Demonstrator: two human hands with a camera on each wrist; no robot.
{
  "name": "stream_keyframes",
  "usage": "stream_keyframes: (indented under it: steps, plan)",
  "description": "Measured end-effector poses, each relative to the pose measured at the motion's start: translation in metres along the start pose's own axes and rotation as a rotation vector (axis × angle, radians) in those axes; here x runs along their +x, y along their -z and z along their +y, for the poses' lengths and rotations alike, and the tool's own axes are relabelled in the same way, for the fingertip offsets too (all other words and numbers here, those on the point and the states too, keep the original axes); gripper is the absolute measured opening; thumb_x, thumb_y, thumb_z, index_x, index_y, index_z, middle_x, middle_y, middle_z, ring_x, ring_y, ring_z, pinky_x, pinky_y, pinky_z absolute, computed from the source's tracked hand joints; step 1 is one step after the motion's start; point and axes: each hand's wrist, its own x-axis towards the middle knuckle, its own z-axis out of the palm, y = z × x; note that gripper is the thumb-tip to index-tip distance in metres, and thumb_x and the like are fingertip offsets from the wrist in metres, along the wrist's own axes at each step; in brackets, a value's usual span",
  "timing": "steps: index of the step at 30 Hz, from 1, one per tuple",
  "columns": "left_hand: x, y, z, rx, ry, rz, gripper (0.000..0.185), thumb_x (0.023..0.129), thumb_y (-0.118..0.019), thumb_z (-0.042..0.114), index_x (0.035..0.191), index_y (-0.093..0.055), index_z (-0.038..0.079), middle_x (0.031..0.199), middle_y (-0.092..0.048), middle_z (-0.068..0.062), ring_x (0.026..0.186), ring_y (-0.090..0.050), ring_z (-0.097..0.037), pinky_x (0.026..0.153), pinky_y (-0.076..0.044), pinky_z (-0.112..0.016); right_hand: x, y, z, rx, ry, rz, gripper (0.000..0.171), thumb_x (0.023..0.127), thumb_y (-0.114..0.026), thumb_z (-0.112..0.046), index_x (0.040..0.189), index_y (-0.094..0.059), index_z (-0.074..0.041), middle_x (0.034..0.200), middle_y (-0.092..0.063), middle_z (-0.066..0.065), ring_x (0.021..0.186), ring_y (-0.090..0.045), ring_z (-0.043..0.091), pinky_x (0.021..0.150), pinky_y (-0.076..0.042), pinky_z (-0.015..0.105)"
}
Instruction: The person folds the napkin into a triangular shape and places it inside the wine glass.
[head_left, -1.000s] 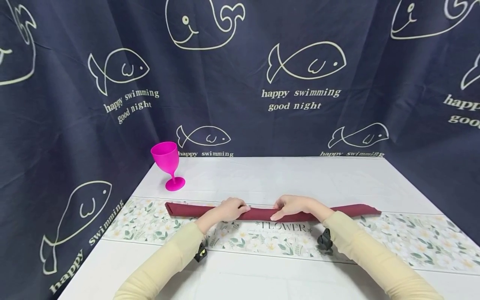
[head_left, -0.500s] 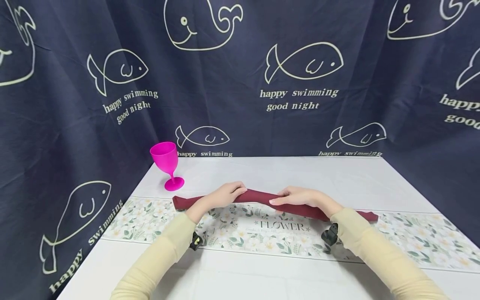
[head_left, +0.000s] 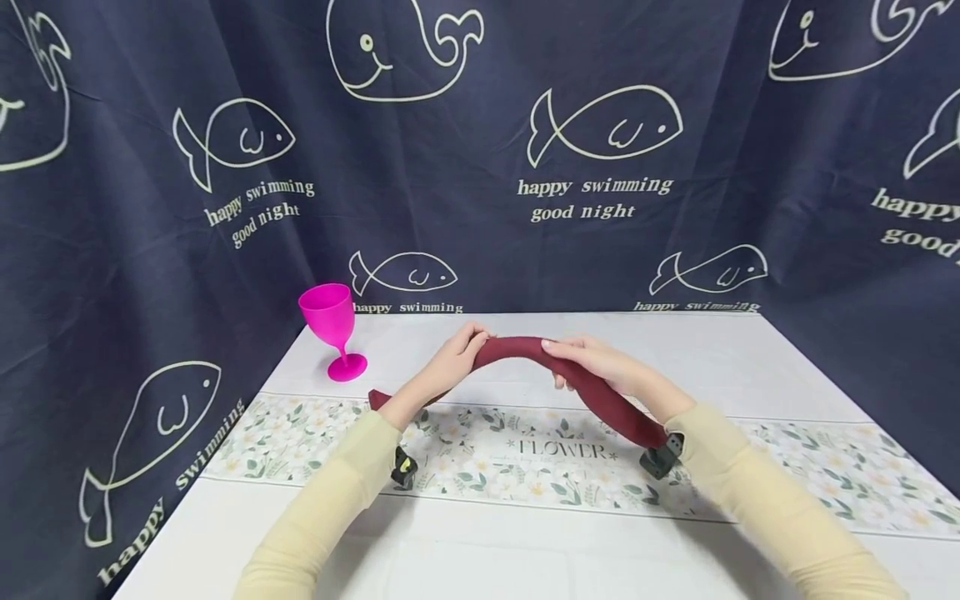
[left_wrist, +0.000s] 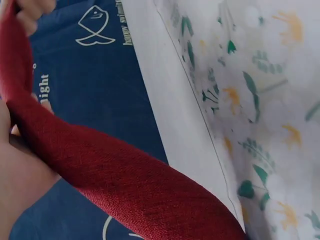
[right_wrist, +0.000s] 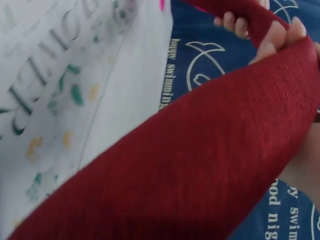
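A long, dark red rolled cloth [head_left: 517, 347] is held up in an arch above the table. My left hand [head_left: 456, 357] grips it left of the middle, and my right hand [head_left: 603, 367] grips it right of the middle with the thumb on the near side. Both ends hang lower than the hands, the right one down by my right wrist. In the left wrist view the cloth [left_wrist: 125, 170] slopes down from the hand. The right wrist view shows the cloth [right_wrist: 185, 155] close up, with fingertips [right_wrist: 295, 27] curled round it.
A bright pink goblet [head_left: 330, 315] stands upright at the back left of the white table [head_left: 465, 550]. A floral printed strip [head_left: 510, 479] with the word FLOWER crosses the table beneath the cloth. Dark blue curtains [head_left: 450, 200] with fish drawings hang behind and at both sides.
Both hands have lifted the rolled cloth off the table. Its middle has risen and bent into an arch, and its ends have drawn inward and droop.
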Motion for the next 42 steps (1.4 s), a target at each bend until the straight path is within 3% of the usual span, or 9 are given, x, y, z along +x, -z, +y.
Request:
stream_keyframes:
  steps: [6,13,17,20,22,28,34,37,42]
  plan:
    - [0.005,-0.004,0.007,-0.009,-0.023,0.143,0.025,0.095,-0.031,0.030,0.105,-0.046,0.012,0.099,-0.055,-0.005,0.085,-0.048,-0.016,0.075,-0.040,-0.030,-0.002,0.000,-0.015,0.159,0.058,0.072,0.034,0.086,-0.048,-0.043,0.093,-0.057,-0.011,0.068,-0.062,-0.003,0.064,-0.055,0.012,0.059,-0.046,0.024]
    - [0.002,-0.004,0.010,-0.073,-0.216,0.168,0.032,0.090,-0.045,0.033,0.119,-0.042,0.020,0.092,-0.053,-0.004,0.076,-0.048,-0.013,0.066,-0.041,-0.027,-0.006,-0.003,-0.037,0.327,0.193,0.105,0.026,0.092,-0.041,-0.030,0.096,-0.053,-0.008,0.075,-0.060,0.001,0.067,-0.055,0.011,0.064,-0.047,0.023]
    - [0.004,-0.004,0.009,0.022,-0.300,0.217,0.043,0.087,-0.052,0.024,0.129,-0.038,0.023,0.103,-0.054,-0.004,0.082,-0.050,-0.013,0.068,-0.042,-0.029,-0.007,-0.002,-0.043,0.393,0.256,0.100,0.024,0.093,-0.040,-0.028,0.099,-0.054,-0.009,0.078,-0.061,0.000,0.070,-0.058,0.010,0.066,-0.048,0.023]
    - [0.005,-0.004,0.009,0.077,-0.321,0.264,0.047,0.087,-0.052,0.019,0.132,-0.038,0.024,0.111,-0.053,-0.005,0.088,-0.048,-0.015,0.072,-0.042,-0.031,-0.008,-0.002,-0.046,0.406,0.292,0.089,0.024,0.094,-0.037,-0.027,0.102,-0.053,-0.010,0.081,-0.062,-0.001,0.072,-0.059,0.010,0.067,-0.048,0.023]
    - [0.006,-0.005,0.009,0.082,-0.318,0.288,0.049,0.086,-0.053,0.016,0.132,-0.038,0.024,0.112,-0.053,-0.007,0.090,-0.049,-0.016,0.074,-0.043,-0.033,-0.009,-0.002,-0.048,0.423,0.319,0.076,0.025,0.095,-0.034,-0.026,0.104,-0.051,-0.009,0.083,-0.062,0.000,0.074,-0.059,0.012,0.069,-0.049,0.023]
    - [0.007,-0.006,0.007,-0.025,-0.244,0.291,0.047,0.082,-0.057,0.008,0.126,-0.042,0.017,0.113,-0.057,-0.006,0.096,-0.056,-0.016,0.078,-0.049,-0.034,-0.009,-0.002,-0.055,0.486,0.392,0.030,0.027,0.096,-0.028,-0.022,0.110,-0.046,-0.007,0.084,-0.064,0.003,0.077,-0.061,0.014,0.072,-0.050,0.025]
    - [0.012,-0.009,0.005,-0.062,-0.159,0.307,0.042,0.079,-0.063,0.011,0.118,-0.046,0.010,0.106,-0.060,-0.007,0.092,-0.059,-0.017,0.076,-0.050,-0.032,-0.009,0.001,-0.062,0.554,0.440,-0.057,0.027,0.097,-0.024,-0.018,0.117,-0.038,-0.007,0.089,-0.063,0.006,0.081,-0.062,0.017,0.075,-0.051,0.027]
    - [0.015,-0.010,0.005,-0.074,-0.148,0.318,0.043,0.078,-0.064,0.011,0.117,-0.047,0.009,0.104,-0.061,-0.010,0.089,-0.060,-0.020,0.075,-0.050,-0.035,-0.010,0.004,-0.063,0.553,0.451,-0.094,0.029,0.097,-0.023,-0.015,0.121,-0.035,-0.007,0.093,-0.062,0.007,0.084,-0.062,0.017,0.076,-0.050,0.029]
    - [0.011,-0.008,0.021,-0.171,-0.146,0.337,0.046,0.077,-0.064,0.003,0.117,-0.041,-0.001,0.104,-0.060,-0.019,0.089,-0.060,-0.029,0.076,-0.050,-0.039,-0.010,0.009,-0.064,0.581,0.477,-0.165,0.033,0.094,-0.020,-0.007,0.123,-0.035,-0.006,0.098,-0.062,0.009,0.089,-0.061,0.021,0.077,-0.050,0.031]
